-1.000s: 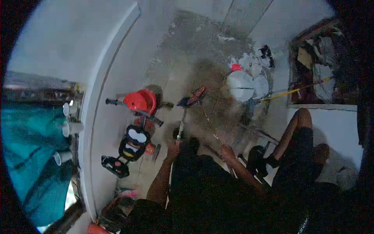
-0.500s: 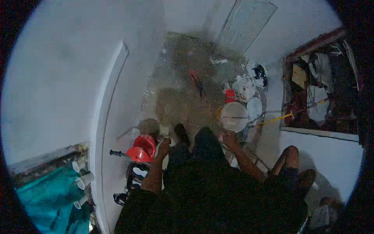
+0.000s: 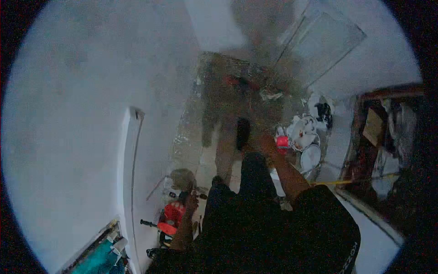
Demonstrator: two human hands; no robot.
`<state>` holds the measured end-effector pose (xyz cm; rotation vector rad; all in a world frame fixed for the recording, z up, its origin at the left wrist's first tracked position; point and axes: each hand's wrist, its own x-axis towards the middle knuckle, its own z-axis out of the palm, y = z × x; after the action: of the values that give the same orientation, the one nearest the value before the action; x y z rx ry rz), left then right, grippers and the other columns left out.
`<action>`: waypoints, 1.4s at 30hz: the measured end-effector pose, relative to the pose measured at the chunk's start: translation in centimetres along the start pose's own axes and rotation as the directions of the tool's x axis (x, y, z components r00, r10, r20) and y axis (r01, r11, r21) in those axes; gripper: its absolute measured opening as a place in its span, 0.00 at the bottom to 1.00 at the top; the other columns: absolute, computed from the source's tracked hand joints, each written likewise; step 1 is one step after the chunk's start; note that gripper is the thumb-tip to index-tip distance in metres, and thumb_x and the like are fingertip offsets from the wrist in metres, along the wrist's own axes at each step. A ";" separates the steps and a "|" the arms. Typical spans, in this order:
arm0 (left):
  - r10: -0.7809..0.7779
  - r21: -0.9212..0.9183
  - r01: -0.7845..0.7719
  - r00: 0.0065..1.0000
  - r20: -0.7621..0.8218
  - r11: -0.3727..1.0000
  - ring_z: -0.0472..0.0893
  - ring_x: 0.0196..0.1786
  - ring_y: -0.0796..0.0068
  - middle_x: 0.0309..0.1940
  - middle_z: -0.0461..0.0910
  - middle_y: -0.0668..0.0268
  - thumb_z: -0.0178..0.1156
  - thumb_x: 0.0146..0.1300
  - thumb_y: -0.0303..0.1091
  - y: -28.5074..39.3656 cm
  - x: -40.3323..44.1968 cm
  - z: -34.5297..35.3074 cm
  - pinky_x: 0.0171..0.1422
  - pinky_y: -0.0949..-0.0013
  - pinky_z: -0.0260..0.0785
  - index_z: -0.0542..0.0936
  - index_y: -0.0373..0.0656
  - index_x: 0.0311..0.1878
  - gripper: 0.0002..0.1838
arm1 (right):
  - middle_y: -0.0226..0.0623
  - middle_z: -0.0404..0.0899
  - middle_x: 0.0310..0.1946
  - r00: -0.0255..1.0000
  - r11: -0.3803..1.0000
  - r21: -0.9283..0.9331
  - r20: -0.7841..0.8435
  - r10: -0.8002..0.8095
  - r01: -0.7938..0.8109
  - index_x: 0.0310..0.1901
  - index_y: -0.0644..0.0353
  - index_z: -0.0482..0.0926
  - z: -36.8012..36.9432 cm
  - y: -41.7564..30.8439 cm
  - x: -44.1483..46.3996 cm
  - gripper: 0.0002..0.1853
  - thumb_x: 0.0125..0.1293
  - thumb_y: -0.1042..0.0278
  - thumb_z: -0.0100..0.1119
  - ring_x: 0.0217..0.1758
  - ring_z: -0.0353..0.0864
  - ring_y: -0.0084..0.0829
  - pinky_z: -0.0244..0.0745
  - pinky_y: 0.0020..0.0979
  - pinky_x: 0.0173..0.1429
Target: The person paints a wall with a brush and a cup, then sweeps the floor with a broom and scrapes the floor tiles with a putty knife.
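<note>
My left hand [image 3: 191, 201] is low at the left, beside the red ride-on toy [image 3: 172, 218]; it is dark and blurred, and I cannot make out its fingers or any handle in it. My right hand [image 3: 268, 147] reaches forward above my knee, left of a small red container [image 3: 282, 142]. Motion smears its fingers, so what it holds is unclear. Farther ahead, a blurred red and dark object [image 3: 242, 82] shows low over the floor [image 3: 207, 157].
White buckets and lids [image 3: 310, 156] stand at the right, with a black item [image 3: 324, 114] behind them. A yellow pole [image 3: 336, 182] crosses toward a cluttered opening [image 3: 381, 137]. A white ledge [image 3: 127, 173] runs along the left wall, above teal cloth [image 3: 98, 260].
The view has swung and moved forward. My right hand has reached farther ahead. The red and dark object is farther away, and the seated person's legs have left the view.
</note>
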<state>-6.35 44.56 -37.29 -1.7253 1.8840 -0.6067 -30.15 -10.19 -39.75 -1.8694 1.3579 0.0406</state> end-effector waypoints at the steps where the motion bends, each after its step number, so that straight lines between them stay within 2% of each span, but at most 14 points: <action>1: 0.082 0.773 0.110 0.975 -0.205 0.625 0.76 0.54 0.67 0.54 0.77 0.60 0.51 0.75 0.48 -2.7 3.7 -3.2 0.58 0.56 0.70 0.72 0.47 0.64 0.22 | 0.38 0.82 0.40 1.000 1.000 -0.026 -0.019 -0.014 0.013 0.56 0.61 0.78 0.5 0.3 3.5 0.20 0.72 0.55 0.55 0.44 0.80 0.41 0.74 0.49 0.58; 2: 0.305 0.924 0.330 0.915 -0.262 -0.194 0.76 0.53 0.68 0.53 0.78 0.61 0.51 0.75 0.49 -4.9 7.1 -5.8 0.57 0.57 0.70 0.73 0.47 0.63 0.22 | 0.38 0.82 0.40 0.998 0.998 -0.043 -0.036 -0.042 0.040 0.57 0.61 0.78 1.2 0.6 6.8 0.20 0.72 0.56 0.55 0.44 0.80 0.42 0.74 0.49 0.58; 5: 0.484 0.347 0.346 0.497 0.720 -0.872 0.79 0.43 0.72 0.46 0.79 0.64 0.53 0.75 0.47 -3.9 11.1 -11.4 0.46 0.60 0.73 0.76 0.45 0.59 0.19 | 0.40 0.82 0.38 0.996 0.990 -0.117 -0.022 -0.085 0.082 0.58 0.61 0.78 3.6 -0.3 14.1 0.19 0.71 0.59 0.55 0.42 0.80 0.44 0.75 0.50 0.55; 7: 0.255 0.090 0.510 0.264 0.930 -0.855 0.79 0.39 0.73 0.43 0.80 0.65 0.54 0.74 0.47 -2.7 13.8 -11.4 0.43 0.61 0.74 0.77 0.44 0.58 0.19 | 0.42 0.82 0.37 0.992 0.981 -0.152 0.009 -0.123 0.123 0.58 0.62 0.77 6.1 -2.0 18.0 0.20 0.70 0.60 0.56 0.40 0.80 0.45 0.75 0.50 0.53; 10: -0.033 -0.281 0.556 0.413 0.910 -0.782 0.76 0.27 0.80 0.33 0.79 0.70 0.52 0.77 0.46 -0.8 15.9 -11.6 0.29 0.67 0.70 0.79 0.44 0.52 0.16 | 0.45 0.82 0.36 0.971 0.956 -0.174 0.021 -0.236 0.236 0.59 0.63 0.77 9.6 -1.8 21.3 0.21 0.68 0.63 0.57 0.36 0.79 0.47 0.76 0.51 0.49; 12: -0.219 -0.719 0.681 0.687 0.693 -0.137 0.71 0.22 0.85 0.27 0.77 0.71 0.51 0.78 0.46 0.1 16.6 -11.7 0.23 0.73 0.65 0.79 0.42 0.50 0.17 | 0.47 0.82 0.35 0.767 0.788 -0.265 -0.202 -0.609 0.556 0.60 0.64 0.76 14.9 5.9 23.2 0.22 0.67 0.64 0.58 0.34 0.79 0.48 0.77 0.52 0.47; 16: 0.237 0.055 0.529 0.282 0.930 -0.847 0.70 0.20 0.83 0.21 0.73 0.69 0.49 0.78 0.49 0.7 18.7 -12.7 0.24 0.72 0.64 0.79 0.39 0.49 0.21 | 0.52 0.81 0.43 0.879 0.961 -0.037 0.416 -0.234 0.274 0.61 0.64 0.74 4.9 0.1 13.9 0.24 0.64 0.65 0.58 0.39 0.79 0.51 0.76 0.51 0.51; 24: 0.110 -0.265 0.748 0.411 0.905 -0.609 0.74 0.23 0.77 0.29 0.80 0.66 0.50 0.77 0.49 2.9 18.9 -10.6 0.25 0.71 0.64 0.78 0.38 0.50 0.21 | 0.52 0.80 0.48 0.799 0.901 -0.130 0.525 -0.292 0.415 0.68 0.60 0.70 -5.4 1.4 1.7 0.29 0.65 0.62 0.56 0.37 0.80 0.48 0.76 0.46 0.46; 27: 0.263 0.221 0.162 0.327 0.908 -0.962 0.77 0.30 0.75 0.32 0.79 0.64 0.49 0.78 0.51 7.1 17.2 -9.9 0.30 0.67 0.68 0.78 0.38 0.51 0.23 | 0.51 0.80 0.48 0.828 0.960 0.265 0.517 -0.218 0.087 0.68 0.60 0.70 -8.8 -5.3 5.6 0.27 0.67 0.62 0.54 0.35 0.80 0.45 0.76 0.43 0.40; 30: 0.351 0.181 0.524 0.245 0.904 -0.832 0.78 0.37 0.72 0.36 0.79 0.62 0.48 0.78 0.50 9.5 15.9 -9.6 0.38 0.64 0.71 0.78 0.38 0.51 0.22 | 0.50 0.80 0.47 0.672 0.093 0.804 0.548 -0.498 -0.587 0.67 0.61 0.70 -7.8 -12.5 15.0 0.26 0.70 0.61 0.52 0.32 0.79 0.42 0.75 0.41 0.35; 31: 0.275 0.108 0.527 0.250 0.928 -0.843 0.78 0.38 0.71 0.37 0.79 0.62 0.49 0.78 0.49 10.6 15.6 -9.9 0.41 0.63 0.71 0.78 0.37 0.51 0.21 | 0.50 0.80 0.47 0.761 0.527 0.808 0.511 -0.400 -0.265 0.68 0.60 0.69 -5.8 -13.0 19.0 0.27 0.69 0.63 0.53 0.33 0.79 0.41 0.76 0.41 0.35; 32: 0.199 0.034 0.532 0.256 0.946 -0.846 0.77 0.39 0.70 0.38 0.79 0.62 0.49 0.78 0.47 11.5 15.2 -10.2 0.43 0.63 0.72 0.77 0.37 0.51 0.20 | 0.50 0.80 0.47 0.822 0.915 0.345 0.446 -0.354 0.207 0.69 0.60 0.68 -3.7 -13.8 23.0 0.27 0.69 0.65 0.53 0.33 0.80 0.41 0.76 0.40 0.35; 35: 0.314 0.218 0.450 0.150 0.938 -0.866 0.79 0.40 0.65 0.38 0.79 0.59 0.49 0.78 0.47 9.2 17.1 -12.5 0.47 0.60 0.72 0.77 0.37 0.51 0.20 | 0.51 0.80 0.47 0.837 0.724 -0.483 0.489 -0.244 0.493 0.71 0.60 0.66 1.3 -17.8 30.6 0.29 0.68 0.70 0.53 0.35 0.81 0.40 0.77 0.40 0.34; 42: -0.138 -0.373 0.803 0.350 0.927 -0.464 0.82 0.41 0.69 0.43 0.81 0.62 0.60 0.69 0.33 15.4 14.1 -14.3 0.43 0.64 0.75 0.79 0.39 0.54 0.13 | 0.48 0.81 0.46 0.762 0.797 -0.425 0.643 -0.067 0.429 0.77 0.56 0.57 3.7 -13.4 28.9 0.36 0.67 0.69 0.55 0.38 0.80 0.39 0.76 0.46 0.37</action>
<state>-28.16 31.75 -36.97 -3.3389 0.3040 1.5055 -5.65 -29.24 -47.70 -2.2254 0.6464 0.9089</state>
